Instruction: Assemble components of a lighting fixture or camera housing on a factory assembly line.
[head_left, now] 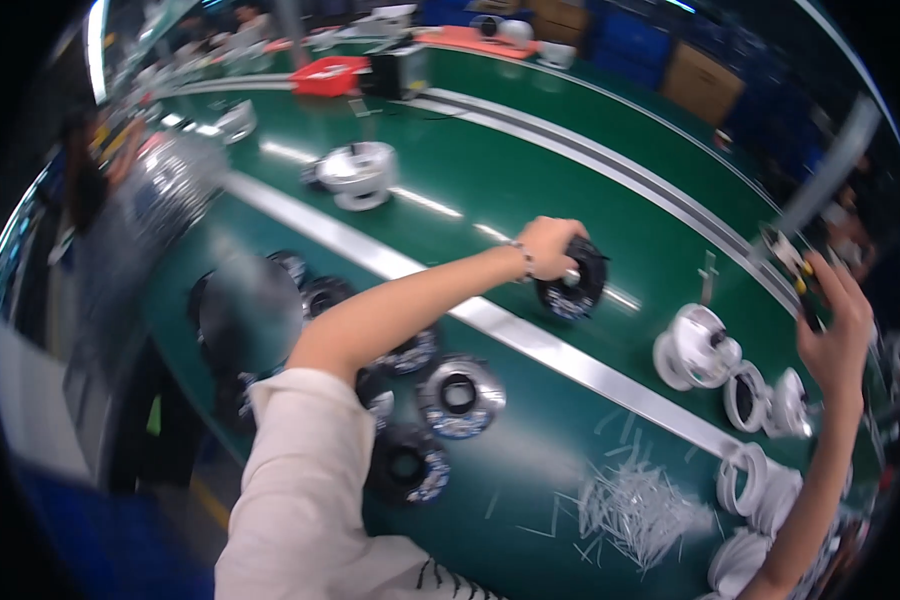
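My left hand (548, 248) reaches over the green line and grips a black ring-shaped part (592, 272) by its upper edge, tilted above the surface. At the right, my right hand (842, 325) is raised with its fingers closed around a dark tool with yellow parts (805, 285); blur hides its exact kind. Between my arms stands a white round housing (692, 345) on the belt. Close by it are a white ring (745, 397) and another white housing (790, 403). Several black and silver ring parts lie under my left forearm, including a silver ring (488, 395).
A heap of thin clear strips (642, 508) lies on the near bench. White rings (738, 480) are stacked at the right edge. Farther back are another white housing (358, 172), a red tray (328, 76) and a metal rail (570, 365). Other people work at the far left.
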Motion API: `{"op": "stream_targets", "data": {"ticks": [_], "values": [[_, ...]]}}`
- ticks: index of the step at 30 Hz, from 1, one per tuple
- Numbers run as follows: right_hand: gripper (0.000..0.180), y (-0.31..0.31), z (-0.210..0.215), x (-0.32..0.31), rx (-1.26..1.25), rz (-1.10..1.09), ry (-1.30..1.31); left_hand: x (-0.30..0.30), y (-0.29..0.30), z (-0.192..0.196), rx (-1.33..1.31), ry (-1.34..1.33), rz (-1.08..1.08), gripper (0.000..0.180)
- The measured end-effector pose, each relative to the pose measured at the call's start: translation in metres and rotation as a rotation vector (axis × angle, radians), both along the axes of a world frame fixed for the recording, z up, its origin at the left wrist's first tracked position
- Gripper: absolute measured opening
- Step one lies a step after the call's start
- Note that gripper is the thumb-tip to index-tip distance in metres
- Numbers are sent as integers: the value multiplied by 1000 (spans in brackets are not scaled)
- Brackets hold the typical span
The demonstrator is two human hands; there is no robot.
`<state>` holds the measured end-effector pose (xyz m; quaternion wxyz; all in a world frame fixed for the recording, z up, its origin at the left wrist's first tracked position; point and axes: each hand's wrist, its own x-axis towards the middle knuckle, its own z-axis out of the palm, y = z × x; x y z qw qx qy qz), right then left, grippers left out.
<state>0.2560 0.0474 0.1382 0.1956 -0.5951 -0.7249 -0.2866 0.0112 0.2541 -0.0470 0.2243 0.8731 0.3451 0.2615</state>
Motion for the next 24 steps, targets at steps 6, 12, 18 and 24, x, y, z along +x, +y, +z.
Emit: {"op": "stream_targets", "data": {"ticks": [6,12,18,24], "values": [[46,-22,-2,-23,-41,62,-116,-117,-3,23,-71,-171,294,39],[51,-5,-19,-38,-108,165,-14,-341,-7,24,-60,-375,941,45],[48,33,-26,-74,-78,205,-37,-464,12,-20,-310,-585,1294,44],[47,75,-18,-126,-138,282,-91,-460,18,-20,-349,-77,1395,40]]}}
